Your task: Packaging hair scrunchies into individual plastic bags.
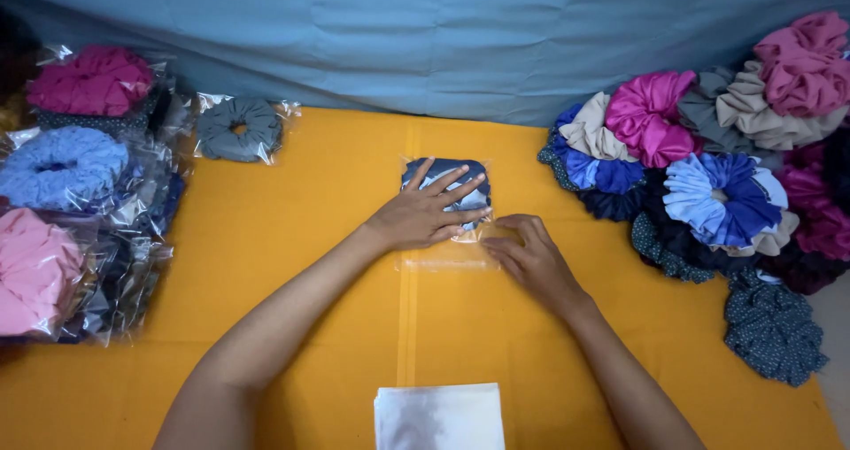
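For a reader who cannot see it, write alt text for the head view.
A left hand presses a bagged blue scrunchie flat on an orange table while the right hand touches the bag's flap. Loose scrunchies lie right, bagged ones left.

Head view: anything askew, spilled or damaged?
Nothing stands out. The left hand presses flat on a blue scrunchie in a clear bag; the right hand rests on the bag's open end. Bagged scrunchies sit left, loose scrunchies right, spare bags in front.
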